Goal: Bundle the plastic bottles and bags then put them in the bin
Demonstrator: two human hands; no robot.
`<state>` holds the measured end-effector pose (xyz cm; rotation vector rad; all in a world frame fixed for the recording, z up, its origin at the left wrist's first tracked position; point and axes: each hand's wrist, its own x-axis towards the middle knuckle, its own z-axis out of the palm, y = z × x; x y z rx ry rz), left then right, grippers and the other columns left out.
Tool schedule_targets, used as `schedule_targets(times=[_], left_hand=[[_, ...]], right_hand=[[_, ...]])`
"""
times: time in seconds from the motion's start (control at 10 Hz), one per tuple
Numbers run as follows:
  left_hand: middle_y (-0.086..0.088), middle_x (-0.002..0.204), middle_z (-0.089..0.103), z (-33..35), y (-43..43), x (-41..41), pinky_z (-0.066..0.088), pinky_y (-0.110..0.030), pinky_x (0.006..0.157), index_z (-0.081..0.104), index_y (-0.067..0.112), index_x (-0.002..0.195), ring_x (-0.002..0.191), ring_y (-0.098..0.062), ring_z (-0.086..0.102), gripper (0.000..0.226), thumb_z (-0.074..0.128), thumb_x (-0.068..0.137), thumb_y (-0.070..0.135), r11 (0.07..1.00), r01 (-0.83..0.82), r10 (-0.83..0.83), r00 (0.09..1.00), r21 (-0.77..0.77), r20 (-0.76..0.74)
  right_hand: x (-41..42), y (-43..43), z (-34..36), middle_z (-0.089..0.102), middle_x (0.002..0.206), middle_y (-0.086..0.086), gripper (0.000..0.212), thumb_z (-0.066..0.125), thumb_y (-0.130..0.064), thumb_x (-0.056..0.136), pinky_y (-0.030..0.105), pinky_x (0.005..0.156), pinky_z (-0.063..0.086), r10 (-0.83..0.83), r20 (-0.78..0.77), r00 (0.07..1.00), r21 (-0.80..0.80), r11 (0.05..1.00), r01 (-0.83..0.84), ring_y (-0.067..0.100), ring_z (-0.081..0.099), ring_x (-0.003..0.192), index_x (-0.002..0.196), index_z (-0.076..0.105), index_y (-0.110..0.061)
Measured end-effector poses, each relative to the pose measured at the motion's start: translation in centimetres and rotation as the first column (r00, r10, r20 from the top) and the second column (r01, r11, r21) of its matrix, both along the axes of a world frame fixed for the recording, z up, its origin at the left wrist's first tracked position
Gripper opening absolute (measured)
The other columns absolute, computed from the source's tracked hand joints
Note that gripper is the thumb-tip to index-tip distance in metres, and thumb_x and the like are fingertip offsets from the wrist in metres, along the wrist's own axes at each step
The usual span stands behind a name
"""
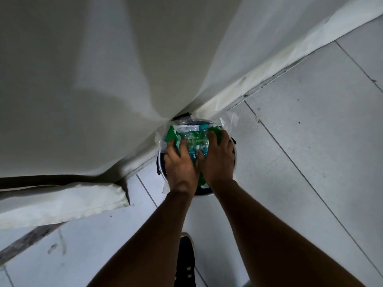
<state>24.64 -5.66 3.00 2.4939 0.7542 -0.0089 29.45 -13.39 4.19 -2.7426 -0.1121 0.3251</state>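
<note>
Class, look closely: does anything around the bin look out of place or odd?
Yes. The bundle of bottles and bags bulges above the bin instead of sitting inside, and clear plastic hangs over the edge. The left hand and right hand press on it.

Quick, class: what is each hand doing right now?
Left hand: open, pressing on the bundle in the bin.
Right hand: open, pressing the same bundle.

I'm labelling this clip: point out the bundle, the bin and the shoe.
bundle [193, 139], head view, on the crushed bottle at its middle.
bin [159, 162], head view, on its pale rim, left side.
shoe [185, 262], head view, on its dark upper.
</note>
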Motion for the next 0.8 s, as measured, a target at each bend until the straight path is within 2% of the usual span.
schedule_targets(times=[0.2,0.3,0.4,0.5,0.6,0.7,0.8], left_hand=[[-0.021,0.141,0.032,-1.0,0.9,0.2,0.047,-0.044,0.095,0.038,0.016,0.137,0.119,-0.035,0.042,0.061,0.055,0.09,0.051,0.994,0.111,-0.107,0.983,0.02,-0.151],[-0.017,0.14,0.032,0.1,1.1,0.6,0.05,-0.047,0.091,0.032,0.022,0.138,0.12,-0.036,0.042,0.064,0.055,0.088,0.055,0.989,0.145,-0.134,0.959,0.028,-0.251],[-0.015,0.14,0.032,3.0,1.4,0.7,0.047,-0.051,0.092,0.026,0.029,0.141,0.119,-0.037,0.042,0.069,0.052,0.084,0.059,0.977,0.186,-0.141,0.933,0.108,-0.33],[-0.015,0.141,0.032,6.9,1.9,0.6,0.041,-0.049,0.094,0.026,0.029,0.142,0.116,-0.035,0.04,0.073,0.05,0.082,0.063,0.943,0.253,-0.176,0.931,0.218,-0.319],[-0.015,0.149,0.029,11.2,1.9,-0.7,0.037,-0.049,0.097,0.029,0.027,0.143,0.122,-0.036,0.037,0.075,0.049,0.082,0.065,0.907,0.312,-0.211,0.919,0.284,-0.333],[-0.014,0.16,0.012,16.6,2.2,-0.6,0.024,-0.055,0.111,0.02,0.026,0.15,0.142,-0.038,0.016,0.081,0.048,0.083,0.061,0.913,0.338,-0.24,0.899,0.23,-0.367],[-0.012,0.162,-0.004,24.9,1.6,-1.2,0.013,-0.054,0.118,0.007,0.027,0.153,0.147,-0.035,-0.002,0.085,0.046,0.084,0.057,0.908,0.353,-0.271,0.906,0.226,-0.326]], right_hand=[[0.4,0.1,-0.9,0.024,0.151,0.023,0.082,0.074,-0.035,0.08,0.053,0.093,0.049,0.091,-0.128,0.988,-0.152,0.982,-0.111,0.045,0.042,0.127,0.145,0.027,-0.021],[0.8,-0.1,-0.1,0.024,0.153,0.022,0.079,0.071,-0.04,0.083,0.056,0.097,0.045,0.115,-0.163,0.98,-0.202,0.968,-0.147,0.046,0.039,0.13,0.146,0.026,-0.023],[1.0,-0.4,2.0,0.025,0.154,0.019,0.08,0.066,-0.053,0.083,0.059,0.105,0.037,0.145,-0.181,0.973,-0.249,0.95,-0.188,0.046,0.032,0.135,0.147,0.026,-0.025],[1.4,-0.9,5.5,0.015,0.16,0.018,0.085,0.061,-0.058,0.084,0.06,0.113,0.024,0.19,-0.18,0.965,-0.232,0.945,-0.229,0.045,0.018,0.143,0.151,0.019,-0.026],[0.9,-1.6,10.0,0.005,0.163,0.015,0.086,0.057,-0.054,0.088,0.059,0.117,0.012,0.298,-0.18,0.938,-0.18,0.927,-0.329,0.041,0.006,0.148,0.154,0.01,-0.026],[1.2,-2.6,16.3,-0.001,0.164,0.014,0.083,0.053,-0.049,0.093,0.056,0.117,0.003,0.364,-0.167,0.916,-0.139,0.911,-0.387,0.038,-0.002,0.149,0.155,0.003,-0.025],[0.5,-4.5,25.4,-0.003,0.164,0.012,0.082,0.052,-0.045,0.093,0.054,0.119,0.0,0.42,-0.116,0.9,-0.076,0.9,-0.43,0.034,-0.005,0.149,0.155,0.001,-0.026]])
